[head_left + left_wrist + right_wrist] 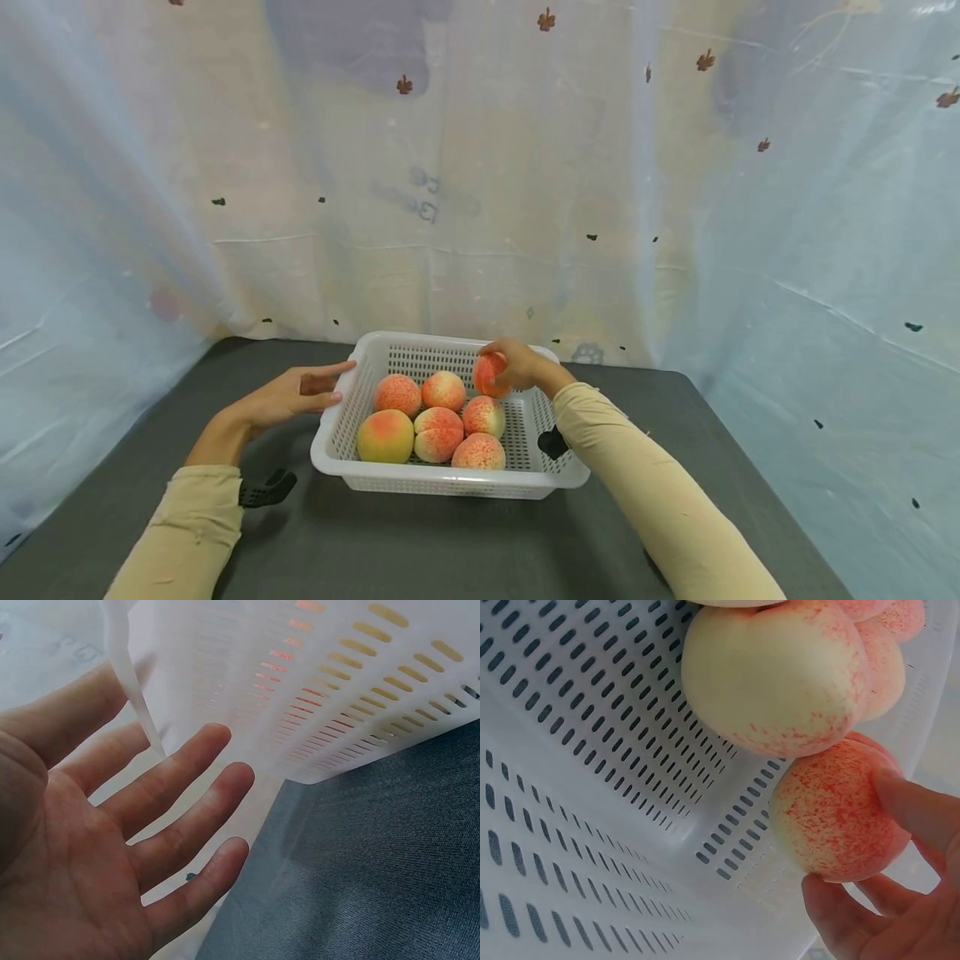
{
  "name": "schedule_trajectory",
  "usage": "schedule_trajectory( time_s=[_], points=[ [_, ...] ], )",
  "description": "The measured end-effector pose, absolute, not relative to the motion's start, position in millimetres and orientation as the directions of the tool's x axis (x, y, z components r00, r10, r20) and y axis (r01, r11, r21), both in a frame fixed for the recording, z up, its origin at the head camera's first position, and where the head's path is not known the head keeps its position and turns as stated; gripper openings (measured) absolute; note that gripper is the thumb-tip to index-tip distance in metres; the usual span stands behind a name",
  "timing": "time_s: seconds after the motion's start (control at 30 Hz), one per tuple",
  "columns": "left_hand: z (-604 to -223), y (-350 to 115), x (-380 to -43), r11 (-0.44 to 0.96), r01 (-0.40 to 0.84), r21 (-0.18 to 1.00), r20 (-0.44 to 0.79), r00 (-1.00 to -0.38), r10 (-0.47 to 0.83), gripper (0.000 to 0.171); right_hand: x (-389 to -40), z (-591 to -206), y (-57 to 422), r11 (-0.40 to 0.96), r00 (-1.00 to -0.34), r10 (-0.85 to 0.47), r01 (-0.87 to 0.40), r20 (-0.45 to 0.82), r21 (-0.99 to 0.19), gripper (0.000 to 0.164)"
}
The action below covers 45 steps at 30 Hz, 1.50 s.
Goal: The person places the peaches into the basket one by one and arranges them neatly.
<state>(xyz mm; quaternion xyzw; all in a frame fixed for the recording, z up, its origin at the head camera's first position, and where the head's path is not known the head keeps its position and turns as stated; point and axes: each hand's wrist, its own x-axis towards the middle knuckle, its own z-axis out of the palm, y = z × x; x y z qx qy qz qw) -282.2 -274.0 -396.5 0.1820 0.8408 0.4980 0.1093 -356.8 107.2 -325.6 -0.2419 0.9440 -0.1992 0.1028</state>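
Note:
My right hand (522, 364) grips a red-orange peach (489, 375) at the back right inside a white plastic basket (450, 482). In the right wrist view, the thumb and fingers are around the speckled peach (840, 814), close against a paler peach (772, 679). Several more peaches lie in the basket, among them a yellow-green one (386, 437) at the front left and a speckled one (478, 452) at the front. My left hand (288, 395) touches the basket's left rim with fingers spread and mostly straight; the left wrist view shows its palm (67, 855) bare.
The basket stands on a dark grey cloth-covered table (420, 550). Behind and on both sides hangs pale translucent sheeting (510, 183) with small leaf-shaped marks. Slotted walls surround the fruit. A black strap (268, 490) is at the left wrist.

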Motion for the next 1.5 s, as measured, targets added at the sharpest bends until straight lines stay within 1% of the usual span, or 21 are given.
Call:
schedule_trajectory(
  time_s=[0.1, 0.23, 0.47, 0.63, 0.7, 1.07, 1.2, 1.43, 1.5],
  points=[
    [-397, -274, -281, 0.436, 0.193, 0.879, -0.006, -0.909, 0.416, 0.071, -357, -328, 106, 0.817, -0.872, -0.473, -0.381, -0.126, -0.432, 0.064],
    [-397, -274, -279, 0.440, 0.185, 0.879, -0.014, -0.911, 0.411, 0.071, -357, -329, 104, 0.829, -0.873, -0.464, -0.367, -0.153, -0.422, 0.067],
    [-395, -274, -279, 0.447, 0.184, 0.875, -0.015, -0.914, 0.405, 0.072, -354, -325, 105, 0.836, -0.855, -0.495, -0.422, -0.151, -0.351, 0.070],
    [-396, -273, -279, 0.448, 0.178, 0.876, -0.021, -0.914, 0.405, 0.072, -355, -324, 109, 0.843, -0.853, -0.501, -0.442, -0.146, -0.308, 0.066],
    [-396, -273, -279, 0.446, 0.178, 0.877, -0.021, -0.914, 0.405, 0.072, -355, -324, 112, 0.848, -0.856, -0.492, -0.431, -0.155, -0.309, 0.065],
    [-398, -276, -282, 0.415, 0.199, 0.888, 0.002, -0.903, 0.429, 0.071, -354, -318, 127, 0.830, -0.841, -0.498, -0.392, -0.212, -0.398, 0.056],
    [-398, -276, -282, 0.416, 0.199, 0.887, 0.001, -0.903, 0.430, 0.071, -353, -318, 130, 0.811, -0.833, -0.515, -0.396, -0.205, -0.431, 0.054],
    [-398, -276, -282, 0.410, 0.203, 0.889, 0.005, -0.901, 0.435, 0.072, -354, -317, 135, 0.772, -0.814, -0.560, -0.447, -0.152, -0.451, 0.050],
    [-399, -276, -283, 0.412, 0.203, 0.888, 0.005, -0.901, 0.433, 0.071, -353, -315, 136, 0.762, -0.814, -0.563, -0.443, -0.145, -0.472, 0.049]
  ],
)
